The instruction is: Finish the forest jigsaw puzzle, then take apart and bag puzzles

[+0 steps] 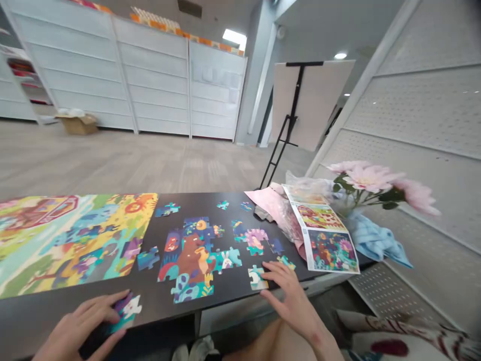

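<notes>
My left hand [84, 323] is at the table's front edge, thumb and fingers closed around a joined bit of jigsaw puzzle [130, 311] with a white animal on purple and teal. My right hand [287, 291] lies over the front of the table with its fingers spread. Its thumb and fingertips are at the right side of a teal and white puzzle piece [257, 279]. Between the hands sits a partly joined puzzle with a brown bear [191, 255] and a rabbit [226, 260]. Behind the right hand is a joined group with a pink plant [255, 239].
Loose pieces [148, 258] lie about the dark table [150, 301]. On the left is a large yellow and green puzzle [93, 240]. A printed picture sheet [326, 235], pink cloth [272, 203], blue cloth [378, 238] and pink flowers [370, 175] are on the right.
</notes>
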Motion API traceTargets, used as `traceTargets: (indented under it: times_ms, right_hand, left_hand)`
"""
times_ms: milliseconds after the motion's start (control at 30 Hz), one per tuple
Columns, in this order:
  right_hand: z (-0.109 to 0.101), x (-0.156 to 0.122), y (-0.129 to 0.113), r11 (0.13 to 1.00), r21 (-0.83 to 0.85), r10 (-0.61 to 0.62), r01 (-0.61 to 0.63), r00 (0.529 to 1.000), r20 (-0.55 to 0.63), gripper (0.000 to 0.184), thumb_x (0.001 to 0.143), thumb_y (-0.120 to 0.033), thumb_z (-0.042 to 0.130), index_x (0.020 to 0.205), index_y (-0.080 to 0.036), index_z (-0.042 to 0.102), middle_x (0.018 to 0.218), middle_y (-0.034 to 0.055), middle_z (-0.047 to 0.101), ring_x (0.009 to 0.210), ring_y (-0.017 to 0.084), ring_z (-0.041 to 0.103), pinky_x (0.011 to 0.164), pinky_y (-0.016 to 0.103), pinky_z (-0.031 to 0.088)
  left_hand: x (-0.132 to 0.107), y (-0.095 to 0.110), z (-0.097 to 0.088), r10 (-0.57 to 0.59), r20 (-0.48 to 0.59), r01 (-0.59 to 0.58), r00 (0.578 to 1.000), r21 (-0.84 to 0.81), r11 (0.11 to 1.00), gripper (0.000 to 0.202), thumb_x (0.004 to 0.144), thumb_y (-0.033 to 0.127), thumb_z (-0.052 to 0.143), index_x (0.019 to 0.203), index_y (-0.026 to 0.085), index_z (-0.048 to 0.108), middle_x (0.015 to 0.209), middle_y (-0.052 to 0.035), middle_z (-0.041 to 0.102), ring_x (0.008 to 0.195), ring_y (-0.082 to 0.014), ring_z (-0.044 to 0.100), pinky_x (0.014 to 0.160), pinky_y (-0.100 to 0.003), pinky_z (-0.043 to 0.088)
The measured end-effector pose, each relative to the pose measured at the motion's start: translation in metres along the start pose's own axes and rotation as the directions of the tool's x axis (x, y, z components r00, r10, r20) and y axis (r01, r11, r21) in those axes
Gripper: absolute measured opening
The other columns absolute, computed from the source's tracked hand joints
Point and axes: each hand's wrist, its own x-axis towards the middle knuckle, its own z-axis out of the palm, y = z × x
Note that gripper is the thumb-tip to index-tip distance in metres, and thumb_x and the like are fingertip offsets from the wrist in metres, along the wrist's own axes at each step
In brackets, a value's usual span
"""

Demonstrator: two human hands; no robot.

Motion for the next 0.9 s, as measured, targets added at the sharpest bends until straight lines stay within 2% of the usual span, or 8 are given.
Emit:
traceTargets:
  times_ms: [100, 200, 367, 433, 500, 567, 667, 900]
  right_hand:
    - [-0.005, 0.001, -0.005, 0.998, 0.058, 0.02, -0.02, 1.0, -0.005, 0.025, 0.088, -0.032, 0.068, 0.112, -0.027, 0.072, 0.131, 0.0091, 0.068, 0.129, 0.032, 0.056, 0.11, 0.058, 0.042]
    - [-0.004, 0.004, -0.009, 0.994, 0.111, -0.019, 0.021, 1.0, -0.011, 0.031, 0.086, -0.029, 0.069, 0.117, -0.027, 0.07, 0.133, 0.0097, 0.067, 0.129, 0.032, 0.055, 0.11, 0.057, 0.043]
    - [-0.006, 0.012, -0.013, 0.985, 0.162, -0.068, 0.065, 0.998, 0.014, 0.022, 0.085, -0.02, 0.064, 0.105, -0.026, 0.07, 0.12, 0.0079, 0.071, 0.119, 0.029, 0.06, 0.106, 0.051, 0.046]
    - [-0.012, 0.014, -0.01, 0.986, 0.16, -0.044, 0.041, 0.999, 0.016, 0.021, 0.086, -0.019, 0.062, 0.105, -0.026, 0.069, 0.113, 0.0077, 0.071, 0.113, 0.028, 0.062, 0.102, 0.048, 0.049]
    - [-0.019, 0.015, -0.004, 0.988, 0.153, -0.01, 0.009, 1.0, 0.01, 0.021, 0.087, -0.018, 0.061, 0.106, -0.025, 0.068, 0.11, 0.0079, 0.07, 0.111, 0.027, 0.063, 0.1, 0.045, 0.051]
    - [-0.024, 0.015, 0.003, 0.99, 0.142, 0.003, -0.003, 1.0, 0.006, 0.023, 0.086, -0.018, 0.063, 0.107, -0.025, 0.069, 0.115, 0.0087, 0.069, 0.114, 0.027, 0.062, 0.1, 0.045, 0.051]
    - [-0.026, 0.012, 0.011, 0.993, 0.117, -0.027, 0.025, 1.0, 0.011, 0.023, 0.085, -0.02, 0.065, 0.106, -0.027, 0.071, 0.128, 0.0091, 0.066, 0.122, 0.028, 0.059, 0.105, 0.048, 0.049]
    - [-0.021, 0.002, 0.018, 0.994, 0.091, -0.069, 0.06, 0.993, 0.097, 0.024, 0.087, -0.02, 0.063, 0.108, -0.03, 0.07, 0.141, 0.0075, 0.06, 0.139, 0.032, 0.046, 0.112, 0.059, 0.038]
  left_hand:
    - [0.003, -0.01, 0.001, 0.095, 0.082, -0.097, 0.992, 0.014, 0.995, 0.022, 0.074, 0.051, 0.077, 0.084, 0.032, 0.073, 0.114, -0.0053, 0.077, 0.104, -0.0341, 0.071, 0.086, -0.044, 0.06]
    - [0.013, 0.021, 0.003, 0.129, -0.006, -0.129, 0.992, 0.012, 0.992, 0.023, 0.075, 0.048, 0.076, 0.091, 0.033, 0.072, 0.112, -0.0051, 0.076, 0.102, -0.0328, 0.071, 0.084, -0.043, 0.061]
    - [0.053, 0.16, 0.04, 0.296, 0.042, -0.29, 0.954, -0.109, 0.951, 0.023, 0.079, 0.036, 0.074, 0.101, 0.031, 0.068, 0.115, -0.0068, 0.072, 0.105, -0.0286, 0.067, 0.086, -0.039, 0.059]
    - [0.07, 0.211, 0.067, 0.299, 0.106, -0.279, 0.948, -0.167, 0.946, 0.022, 0.077, 0.026, 0.073, 0.098, 0.028, 0.067, 0.111, -0.0071, 0.071, 0.102, -0.028, 0.066, 0.086, -0.041, 0.058]
    - [0.081, 0.243, 0.093, 0.238, 0.142, -0.212, 0.961, -0.178, 0.961, 0.02, 0.075, 0.019, 0.073, 0.092, 0.026, 0.066, 0.108, -0.0062, 0.07, 0.102, -0.0291, 0.064, 0.088, -0.045, 0.055]
    - [0.085, 0.254, 0.115, 0.199, 0.144, -0.173, 0.969, -0.171, 0.97, 0.017, 0.075, 0.016, 0.07, 0.089, 0.025, 0.066, 0.107, -0.0062, 0.069, 0.102, -0.03, 0.063, 0.086, -0.046, 0.054]
    - [0.081, 0.247, 0.137, 0.239, 0.116, -0.22, 0.964, -0.159, 0.963, 0.019, 0.076, 0.015, 0.069, 0.092, 0.026, 0.066, 0.111, -0.007, 0.07, 0.105, -0.0313, 0.063, 0.084, -0.044, 0.054]
    - [0.068, 0.23, 0.147, 0.311, 0.022, -0.307, 0.95, -0.114, 0.945, 0.02, 0.079, 0.02, 0.073, 0.097, 0.028, 0.069, 0.114, -0.0081, 0.071, 0.103, -0.0317, 0.065, 0.08, -0.045, 0.056]
